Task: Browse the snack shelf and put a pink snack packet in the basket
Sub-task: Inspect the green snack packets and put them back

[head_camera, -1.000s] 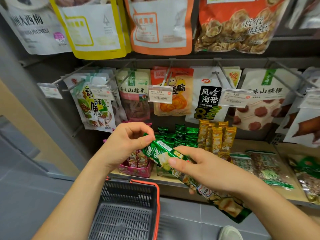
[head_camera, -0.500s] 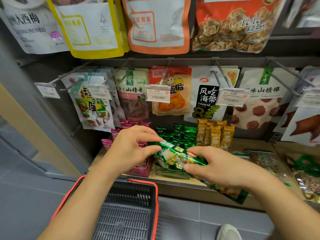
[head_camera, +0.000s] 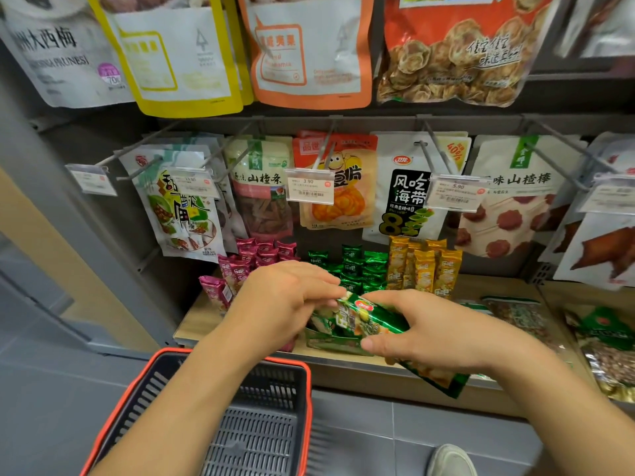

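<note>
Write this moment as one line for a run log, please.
left hand: holds green packet | right hand: holds same green packet | pink packets: on shelf, not picked | basket: no packet seen inside

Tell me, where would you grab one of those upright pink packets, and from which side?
Probably pinch the crimped top of a pink packet, coming from above and in front. They stand upright, packed close, so only the tops stick up free. The left hand and right hand hold a green packet, so free one first.
</note>
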The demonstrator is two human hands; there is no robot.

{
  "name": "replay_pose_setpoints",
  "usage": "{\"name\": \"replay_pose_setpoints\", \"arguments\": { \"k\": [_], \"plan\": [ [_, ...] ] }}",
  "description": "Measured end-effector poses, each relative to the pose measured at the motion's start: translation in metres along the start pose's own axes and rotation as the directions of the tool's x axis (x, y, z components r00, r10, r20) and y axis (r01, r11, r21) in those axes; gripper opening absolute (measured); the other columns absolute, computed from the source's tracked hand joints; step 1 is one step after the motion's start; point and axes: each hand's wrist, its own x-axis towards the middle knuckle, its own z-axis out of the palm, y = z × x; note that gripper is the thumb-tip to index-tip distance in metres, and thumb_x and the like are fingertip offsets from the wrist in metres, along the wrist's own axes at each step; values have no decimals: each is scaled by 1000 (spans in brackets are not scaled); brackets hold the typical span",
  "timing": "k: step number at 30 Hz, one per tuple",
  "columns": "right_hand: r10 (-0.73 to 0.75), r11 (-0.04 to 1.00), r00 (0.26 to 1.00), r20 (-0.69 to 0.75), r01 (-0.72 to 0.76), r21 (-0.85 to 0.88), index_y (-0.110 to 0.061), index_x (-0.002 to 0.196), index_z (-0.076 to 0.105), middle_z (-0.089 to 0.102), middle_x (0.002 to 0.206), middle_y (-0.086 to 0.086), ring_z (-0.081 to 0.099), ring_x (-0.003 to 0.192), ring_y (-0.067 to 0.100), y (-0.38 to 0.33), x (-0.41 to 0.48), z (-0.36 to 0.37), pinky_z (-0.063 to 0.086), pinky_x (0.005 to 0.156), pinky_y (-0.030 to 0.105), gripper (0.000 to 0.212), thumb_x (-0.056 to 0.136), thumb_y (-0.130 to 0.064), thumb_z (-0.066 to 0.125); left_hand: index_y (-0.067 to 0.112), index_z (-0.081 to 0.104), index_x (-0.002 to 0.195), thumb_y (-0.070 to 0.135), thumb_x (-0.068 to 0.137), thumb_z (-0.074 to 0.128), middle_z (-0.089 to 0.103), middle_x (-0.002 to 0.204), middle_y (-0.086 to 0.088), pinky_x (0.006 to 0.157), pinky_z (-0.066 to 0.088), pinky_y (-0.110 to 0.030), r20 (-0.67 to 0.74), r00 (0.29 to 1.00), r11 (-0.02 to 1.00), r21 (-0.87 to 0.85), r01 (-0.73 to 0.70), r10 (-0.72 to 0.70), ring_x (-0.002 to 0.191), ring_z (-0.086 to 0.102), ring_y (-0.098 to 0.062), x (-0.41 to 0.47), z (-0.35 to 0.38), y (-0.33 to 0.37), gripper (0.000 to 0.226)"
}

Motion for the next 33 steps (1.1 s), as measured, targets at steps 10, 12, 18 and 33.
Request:
{"name": "replay_pose_setpoints", "arguments": {
  "k": [10, 12, 18, 33],
  "plan": [
    [-26, 985, 990, -136, 3, -170, -26, 140, 49, 54, 139, -11, 49, 124, 5, 10, -9, -13, 41, 105, 29, 56, 91, -51, 57, 14, 80, 90, 4, 72, 82, 74, 90, 3, 86, 56, -29, -22, 984, 983, -46, 177, -178, 86, 69, -10, -9, 0, -23, 21],
    [-32, 985, 985, -169, 2, -171, -26, 140, 49, 52, 141, -11, 47, 128, 6, 11, -10, -12, 38, 106, 26, 57, 90, -51, 56, 18, 79, 93, 4, 74, 81, 71, 91, 11, 91, 52, -23, 12, 972, 965, -123, 234, -234, 90, 66, -2, -9, 2, -23, 24],
    [-39, 989, 980, -194, 10, -150, -25, 136, 53, 69, 116, -6, 65, 95, 3, 7, -7, -7, 50, 87, 27, 52, 91, -51, 56, 20, 78, 98, 17, 75, 81, 70, 96, 18, 90, 47, -12, 58, 970, 919, -310, 243, -237, 96, 64, 7, -3, 15, -1, 23],
    [13, 943, 784, -621, 198, 269, -31, 89, 65, 71, 80, -7, 65, 76, 5, -5, -4, -2, 57, 69, 31, 23, 73, -36, 81, 18, 77, 97, 5, 76, 79, 71, 86, 8, 76, 53, -31, -112, 965, 940, -276, 200, -238, 82, 65, -5, -2, 12, -3, 24]
  ]
}}
